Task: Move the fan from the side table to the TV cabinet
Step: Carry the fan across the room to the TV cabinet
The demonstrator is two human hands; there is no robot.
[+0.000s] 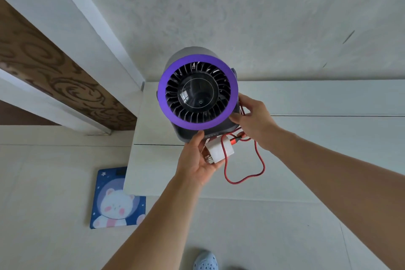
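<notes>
Fan: A round fan (198, 94) with a purple ring and black slats is seen in the middle. Its face is turned up to the camera.
Where the fan is: It is placed over the left end of the white cabinet top (306, 98), close to the wall. Whether its grey foot is resting on the top cannot be told.
Right hand: The right hand (252, 118) is seen at the fan's right side, touching it. The thumb is laid on the edge of the purple ring. The fingers are curled round behind, so the fan is gripped from the side.
Left hand: The left hand (197, 160) is held palm up just below the fan. Its thumb tip is pressed to the front of the grey foot. A white plug (219, 151) is cupped in its curled fingers.
Fan and hands: The fan is found between the two hands, above the left one and beside the right one.
Red cord: A red cord (260, 166) is joined to the white plug. One loop is hung over the cabinet top, below the right hand.
Floor: A blue board (118, 197) with a bear picture is laid by the cabinet's corner. A pale blue shoe (206, 261) is seen at the bottom edge.
Left side: A white door frame (76, 33) and a brown panel (54, 66) with swirls are seen.
</notes>
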